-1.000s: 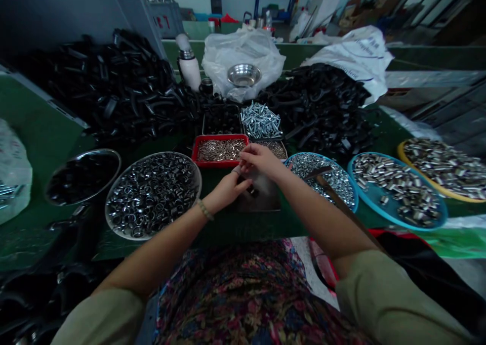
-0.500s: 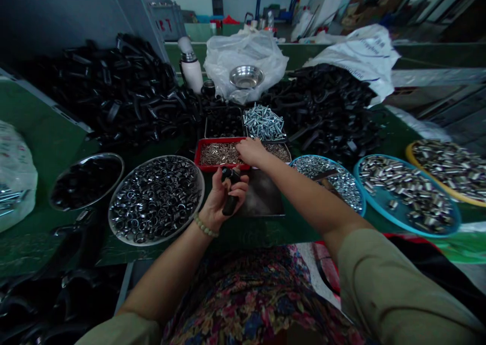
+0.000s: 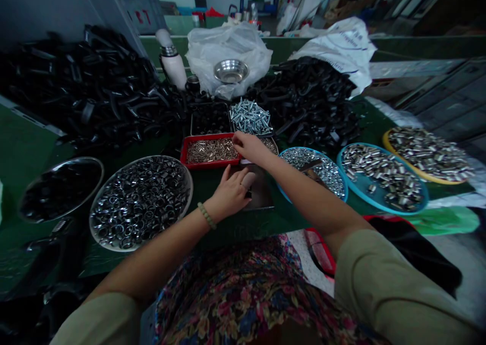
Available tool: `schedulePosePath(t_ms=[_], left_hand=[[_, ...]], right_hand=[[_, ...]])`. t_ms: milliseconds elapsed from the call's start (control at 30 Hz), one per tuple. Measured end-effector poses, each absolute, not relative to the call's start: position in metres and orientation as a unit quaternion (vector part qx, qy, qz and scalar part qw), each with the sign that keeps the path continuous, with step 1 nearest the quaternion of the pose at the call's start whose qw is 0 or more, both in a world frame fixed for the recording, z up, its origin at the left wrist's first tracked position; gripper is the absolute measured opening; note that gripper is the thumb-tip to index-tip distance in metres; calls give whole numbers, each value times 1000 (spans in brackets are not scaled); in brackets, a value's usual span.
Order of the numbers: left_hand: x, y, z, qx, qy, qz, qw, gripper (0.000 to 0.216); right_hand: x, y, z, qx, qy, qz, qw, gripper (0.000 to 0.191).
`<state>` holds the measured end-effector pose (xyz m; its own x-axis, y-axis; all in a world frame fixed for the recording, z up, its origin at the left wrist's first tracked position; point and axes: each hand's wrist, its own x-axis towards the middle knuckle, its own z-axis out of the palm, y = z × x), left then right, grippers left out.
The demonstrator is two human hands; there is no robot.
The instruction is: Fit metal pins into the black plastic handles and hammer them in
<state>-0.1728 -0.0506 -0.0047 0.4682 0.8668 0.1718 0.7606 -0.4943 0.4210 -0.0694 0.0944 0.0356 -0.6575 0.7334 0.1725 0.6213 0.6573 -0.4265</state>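
My left hand (image 3: 232,190), wearing a bead bracelet, is turned palm down over a flat metal plate (image 3: 261,196). Its fingers are curled round a black part (image 3: 248,194), mostly hidden beneath them; only a dark bit shows by the fingertips. My right hand (image 3: 248,146) is at the right end of a red tray (image 3: 210,165) filled with small metal pins (image 3: 210,150). The fingers there are pinched together, and whatever is between them is too small to make out.
Behind the red tray are a tray of black pieces (image 3: 210,120) and a heap of silver screws (image 3: 249,117). A basin of metal rings (image 3: 140,201) stands left; blue basins (image 3: 379,203) of metal parts stand right. Black parts (image 3: 315,102) are piled behind, near a steel bowl (image 3: 231,72).
My left hand has turned from palm up to palm down, mostly covering the black part. My right hand stays by the red tray's right end. The whole view has shifted.
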Motion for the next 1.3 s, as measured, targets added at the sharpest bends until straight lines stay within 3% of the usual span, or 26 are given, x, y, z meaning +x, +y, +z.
schedulePosePath(t_ms=[133, 300, 500, 600, 667, 867, 1300], left_hand=[[-176, -61, -10, 813, 544, 165, 126, 46], [-173, -63, -10, 788, 556, 197, 177, 48], [-183, -53, 14, 492, 492, 425, 579, 51], [-193, -55, 30, 272, 349, 453, 774, 56], [-197, -60, 38, 160, 280, 444, 836, 54], [-197, -71, 50, 113, 249, 448, 851, 55], [-206, -58, 62, 250, 430, 367, 786, 51]], right_hand=[[-33, 80, 32, -373, -856, 241, 265, 18], [1, 55, 19, -382, -831, 286, 286, 19], [29, 26, 9, -416, -693, 458, 371, 11], [35, 18, 9, -425, -626, 516, 401, 11], [36, 15, 8, -426, -616, 525, 405, 13], [34, 12, 10, -432, -641, 504, 386, 16], [33, 6, 10, -431, -660, 498, 362, 15]])
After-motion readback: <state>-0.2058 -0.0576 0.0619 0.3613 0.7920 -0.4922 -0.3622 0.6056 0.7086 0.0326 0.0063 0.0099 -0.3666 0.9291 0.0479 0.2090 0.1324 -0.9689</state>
